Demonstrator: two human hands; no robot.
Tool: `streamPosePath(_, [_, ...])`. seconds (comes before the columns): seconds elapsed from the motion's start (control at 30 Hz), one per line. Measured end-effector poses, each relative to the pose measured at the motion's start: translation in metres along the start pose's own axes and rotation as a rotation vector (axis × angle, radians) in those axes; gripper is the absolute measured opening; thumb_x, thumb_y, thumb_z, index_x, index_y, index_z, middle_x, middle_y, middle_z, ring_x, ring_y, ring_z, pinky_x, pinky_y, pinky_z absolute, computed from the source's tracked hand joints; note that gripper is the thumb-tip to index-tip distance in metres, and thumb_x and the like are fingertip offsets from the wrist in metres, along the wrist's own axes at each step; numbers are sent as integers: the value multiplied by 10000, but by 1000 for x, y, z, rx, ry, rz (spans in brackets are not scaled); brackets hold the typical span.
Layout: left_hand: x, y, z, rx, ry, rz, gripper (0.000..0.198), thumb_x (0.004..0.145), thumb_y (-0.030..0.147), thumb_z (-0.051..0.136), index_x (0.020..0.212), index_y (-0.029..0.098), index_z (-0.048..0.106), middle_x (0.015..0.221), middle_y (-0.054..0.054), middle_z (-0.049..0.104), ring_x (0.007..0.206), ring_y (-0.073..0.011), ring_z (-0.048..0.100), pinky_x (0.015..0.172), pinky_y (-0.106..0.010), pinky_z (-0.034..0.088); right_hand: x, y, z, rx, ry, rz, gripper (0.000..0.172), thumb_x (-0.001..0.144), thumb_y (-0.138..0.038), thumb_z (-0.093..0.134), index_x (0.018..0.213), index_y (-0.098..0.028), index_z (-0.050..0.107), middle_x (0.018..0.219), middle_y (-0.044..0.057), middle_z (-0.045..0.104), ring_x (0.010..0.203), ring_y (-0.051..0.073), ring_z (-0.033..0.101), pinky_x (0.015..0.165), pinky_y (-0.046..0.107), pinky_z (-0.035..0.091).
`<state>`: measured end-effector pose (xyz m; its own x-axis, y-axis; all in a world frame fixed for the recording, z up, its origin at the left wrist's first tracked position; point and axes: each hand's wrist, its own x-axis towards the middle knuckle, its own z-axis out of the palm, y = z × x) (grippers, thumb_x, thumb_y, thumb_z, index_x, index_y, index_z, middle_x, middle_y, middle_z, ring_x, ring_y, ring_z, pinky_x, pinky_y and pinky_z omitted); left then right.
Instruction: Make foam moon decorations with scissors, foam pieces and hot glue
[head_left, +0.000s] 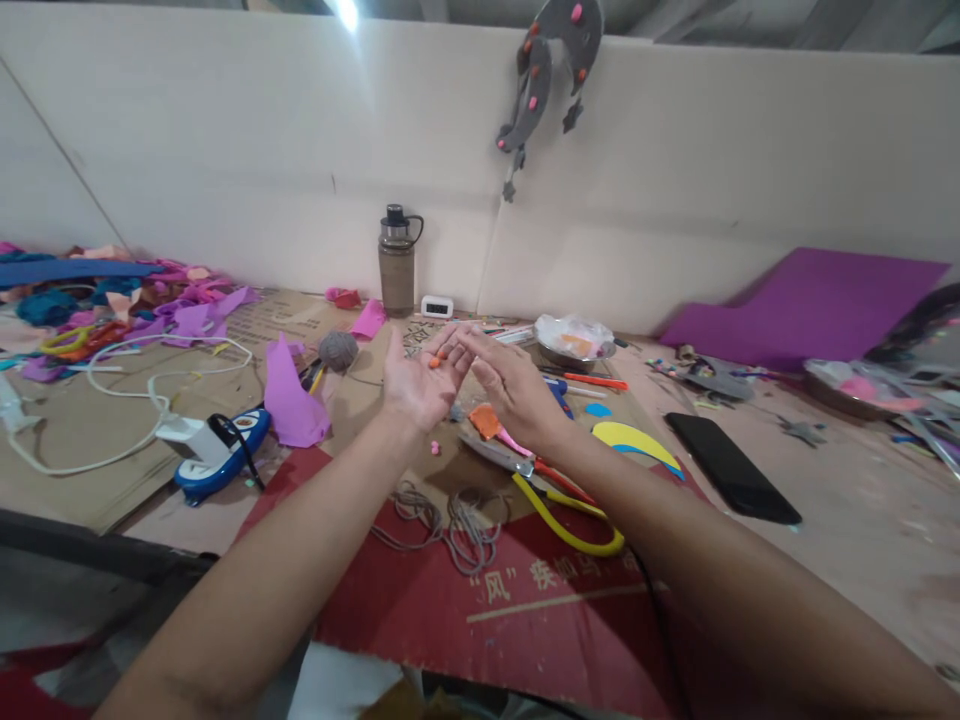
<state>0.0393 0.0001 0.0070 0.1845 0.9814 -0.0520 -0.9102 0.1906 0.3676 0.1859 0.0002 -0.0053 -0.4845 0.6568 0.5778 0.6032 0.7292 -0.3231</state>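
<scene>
My left hand [427,385] is turned palm up with its fingers stretched out flat. Small orange lumps [435,362], seemingly clay, lie loose on it near the fingers. My right hand [517,390] is held flat and open, its fingertips meeting or just overlapping the left ones. Below the hands are yellow-handled scissors [570,540], a bigger orange lump [486,420] and a tiny pink ball [435,448]. Loops of grey cord [472,530] lie closer to me on the red cardboard [525,640]. A yellow crescent [634,440] with a blue edge sits right of my right wrist.
Left are a blue power strip [225,465] with a white plug, purple scraps [292,400] and a grey yarn ball [338,350]. A water bottle [396,265] and a bowl [574,345] stand behind. On the right lie a black phone [731,468] and a purple sheet [810,310].
</scene>
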Motion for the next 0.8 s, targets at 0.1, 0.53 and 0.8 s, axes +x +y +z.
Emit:
streamPosePath(0.1, [0,0,0,2,-18,-12,753,920,624,287,1342,33,488,1042,-185,704,910,-212,693,706,-279,572,3,0,-1,-28,39,2,486,998,-405,305,1405,-201,476,1443,86,494,1347,203,436,1109,429,340])
streamPosePath(0.53, [3,-4,-2,90,-60,9,743,882,680,275,1305,129,538,1358,-198,558,1310,-278,487,1016,-366,452,-6,-25,25,-340,-179,-169,765,938,-638,189,1521,-146,248,1584,100,235,1484,235,123,1195,448,109])
streamPosePath(0.8, [3,1,-2,122,-95,3,754,892,671,248,1349,122,487,1316,-180,585,1286,-276,510,970,-388,495,11,-15,13,-275,-138,-136,505,992,-405,348,1428,-169,442,1504,95,411,1417,217,320,1169,445,198])
